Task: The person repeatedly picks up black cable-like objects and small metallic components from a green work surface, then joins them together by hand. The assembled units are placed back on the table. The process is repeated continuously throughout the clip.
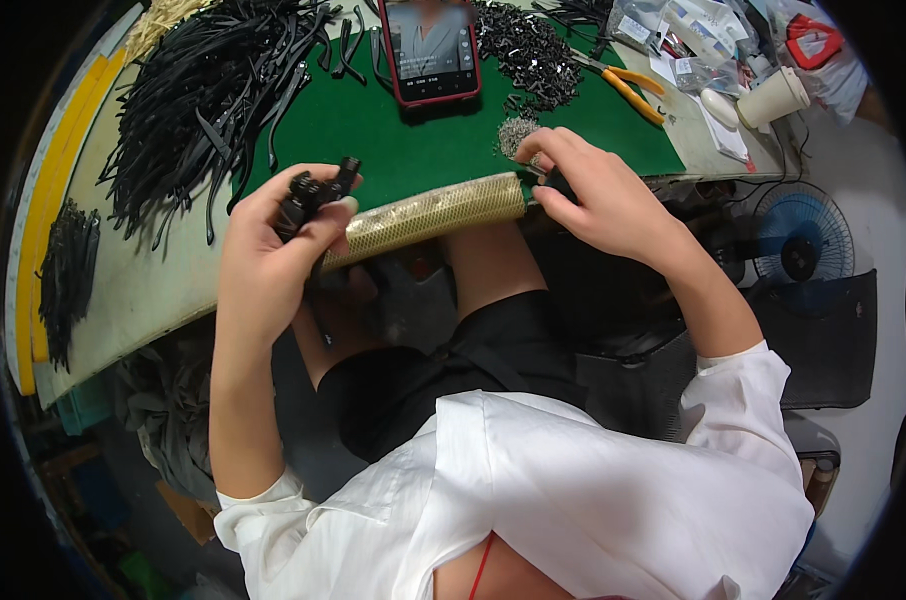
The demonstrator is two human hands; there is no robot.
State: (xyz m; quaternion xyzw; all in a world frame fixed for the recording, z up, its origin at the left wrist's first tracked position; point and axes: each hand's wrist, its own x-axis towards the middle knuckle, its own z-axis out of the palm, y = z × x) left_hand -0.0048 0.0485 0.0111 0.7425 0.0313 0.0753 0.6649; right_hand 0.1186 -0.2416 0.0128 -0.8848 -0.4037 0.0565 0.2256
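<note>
No word or number can be read surely; on the screen of the phone (431, 50) there stands a line of small, pale characters in the lower part, with small icons near the right edge and a row of tiny signs along the bottom, all too small for reading; on the clear packets (708, 28) at the upper right some blue print can be seen, but it is too blurred to tell the letters.
</note>
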